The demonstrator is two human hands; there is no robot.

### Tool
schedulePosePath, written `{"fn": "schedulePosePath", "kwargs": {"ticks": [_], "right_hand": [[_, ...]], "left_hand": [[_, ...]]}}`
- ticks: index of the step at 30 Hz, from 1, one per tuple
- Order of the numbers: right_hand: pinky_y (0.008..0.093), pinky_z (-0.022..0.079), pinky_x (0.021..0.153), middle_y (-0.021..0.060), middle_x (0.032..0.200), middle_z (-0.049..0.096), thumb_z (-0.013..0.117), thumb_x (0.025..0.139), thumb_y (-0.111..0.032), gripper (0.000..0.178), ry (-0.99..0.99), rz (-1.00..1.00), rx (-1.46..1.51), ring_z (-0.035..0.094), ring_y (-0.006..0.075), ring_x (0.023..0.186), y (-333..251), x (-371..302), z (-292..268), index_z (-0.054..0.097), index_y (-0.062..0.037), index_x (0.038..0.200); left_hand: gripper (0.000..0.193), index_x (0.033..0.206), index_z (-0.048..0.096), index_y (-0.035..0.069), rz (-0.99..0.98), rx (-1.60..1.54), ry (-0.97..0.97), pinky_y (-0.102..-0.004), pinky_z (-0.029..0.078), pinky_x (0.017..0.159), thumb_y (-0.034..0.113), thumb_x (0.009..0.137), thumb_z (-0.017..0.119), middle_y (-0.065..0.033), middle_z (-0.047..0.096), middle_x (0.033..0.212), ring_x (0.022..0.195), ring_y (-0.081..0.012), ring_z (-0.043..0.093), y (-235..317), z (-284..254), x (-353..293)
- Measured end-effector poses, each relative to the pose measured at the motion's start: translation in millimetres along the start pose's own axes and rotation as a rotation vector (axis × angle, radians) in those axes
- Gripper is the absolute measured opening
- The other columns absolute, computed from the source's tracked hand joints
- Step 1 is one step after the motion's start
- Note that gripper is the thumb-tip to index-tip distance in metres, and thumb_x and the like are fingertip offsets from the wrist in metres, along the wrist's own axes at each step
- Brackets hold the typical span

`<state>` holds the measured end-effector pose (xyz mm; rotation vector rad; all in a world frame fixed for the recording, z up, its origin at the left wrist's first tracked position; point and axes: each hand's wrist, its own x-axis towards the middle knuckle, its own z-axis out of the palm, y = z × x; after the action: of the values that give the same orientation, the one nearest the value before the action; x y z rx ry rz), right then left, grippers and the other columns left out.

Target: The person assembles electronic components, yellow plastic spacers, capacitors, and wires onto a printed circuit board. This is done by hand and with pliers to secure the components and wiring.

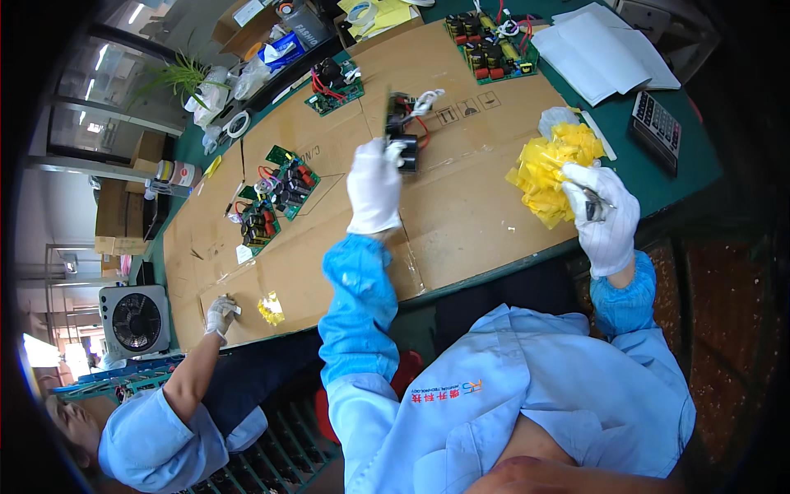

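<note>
My left hand [374,188], in a white glove, grips a circuit board [400,123] raised above the cardboard and turned on its edge. Black cylinders, a red wire and a white wire bundle show on the board. My right hand [605,216], gloved too, is closed around a small grey metal tool [594,205] whose kind I cannot make out. Its fingertips touch the heap of yellow tape pieces [550,169]. Whether they pinch a piece of tape is hidden.
Cardboard [461,206] covers the green table. More circuit boards lie beyond: a large one [494,49], one at the back [335,86], and two at left [290,185]. White papers [605,53] and a calculator [656,132] lie right. A co-worker's gloved hand [220,316] works at left, near a fan [136,319].
</note>
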<state>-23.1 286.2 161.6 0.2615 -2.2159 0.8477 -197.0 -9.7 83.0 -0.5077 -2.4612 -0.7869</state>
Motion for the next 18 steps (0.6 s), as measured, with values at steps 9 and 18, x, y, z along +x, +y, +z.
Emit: {"fn": "schedulePosePath", "kwargs": {"ticks": [9, 18], "right_hand": [[0.0377, 0.054, 0.066, 0.0138, 0.099, 0.068, 0.071, 0.074, -0.001, 0.026, -0.255, 0.004, 0.216, 0.068, 0.031, 0.08, 2, -31, 64, 0.07, 0.0, 0.1], [0.0425, 0.055, 0.076, 0.0132, 0.103, 0.069, 0.074, 0.077, -0.006, 0.022, -0.379, -0.018, 0.21, 0.069, 0.0318, 0.09, -8, -54, 85, 0.069, -0.0005, 0.098]], "left_hand": [[0.018, 0.103, 0.065, 0.003, -0.991, -1.057, -0.079, -0.0226, 0.051, 0.065, 0.02, 0.1, 0.061, -0.0003, 0.061, 0.093, 0.079, -0.0074, 0.058, 39, -62, -145], [0.021, 0.11, 0.068, 0.002, -0.299, 0.024, 0.163, -0.0393, 0.051, 0.088, 0.005, 0.089, 0.067, -0.0153, 0.066, 0.111, 0.1, -0.0288, 0.064, 62, -73, -179]]}}
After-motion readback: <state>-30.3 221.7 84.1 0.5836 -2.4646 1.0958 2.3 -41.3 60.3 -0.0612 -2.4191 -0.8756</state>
